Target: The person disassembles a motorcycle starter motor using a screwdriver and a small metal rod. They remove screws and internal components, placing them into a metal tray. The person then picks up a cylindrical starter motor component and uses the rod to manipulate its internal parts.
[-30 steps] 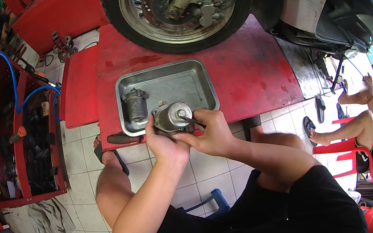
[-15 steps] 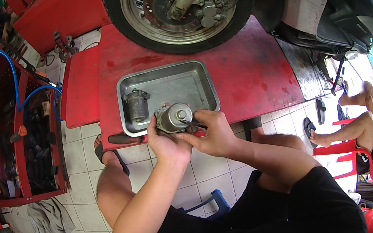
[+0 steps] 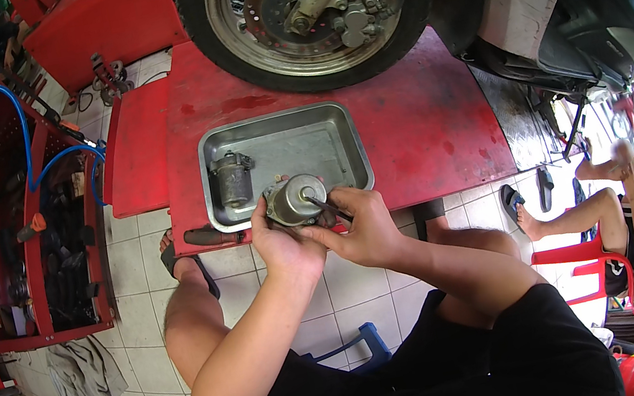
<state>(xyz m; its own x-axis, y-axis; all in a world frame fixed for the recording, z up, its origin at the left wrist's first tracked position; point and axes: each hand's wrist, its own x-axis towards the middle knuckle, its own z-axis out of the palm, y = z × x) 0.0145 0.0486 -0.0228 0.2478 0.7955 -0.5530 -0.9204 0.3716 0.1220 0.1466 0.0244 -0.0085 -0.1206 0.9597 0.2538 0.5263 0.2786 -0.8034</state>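
Observation:
My left hand (image 3: 285, 246) is wrapped round a silver cylindrical starter motor (image 3: 294, 204), its round end cap facing up. Between the fingers and thumb of my right hand (image 3: 362, 228) is a slim dark tool (image 3: 327, 204). Its tip rests at the small round boss on the motor's cap; most of its handle is hidden by my hand. Both hands are above the near edge of a shallow metal tray (image 3: 359, 135). Inside the tray, at its left, a second, dirtier starter motor (image 3: 234, 180) stands by itself.
The tray lies on a red lift platform (image 3: 441, 133), under a motorbike's front wheel (image 3: 297, 83). A dark-handled tool (image 3: 213, 236) lies at the platform's near edge. A red tool rack (image 3: 45, 337) with a blue hose (image 3: 24, 122) stands left. Another person sits on a red chair (image 3: 580, 270) at right.
The dark tool's tip has shifted up and left onto the boss of the motor's cap. My hands have hardly moved. The seated person's foot has moved slightly.

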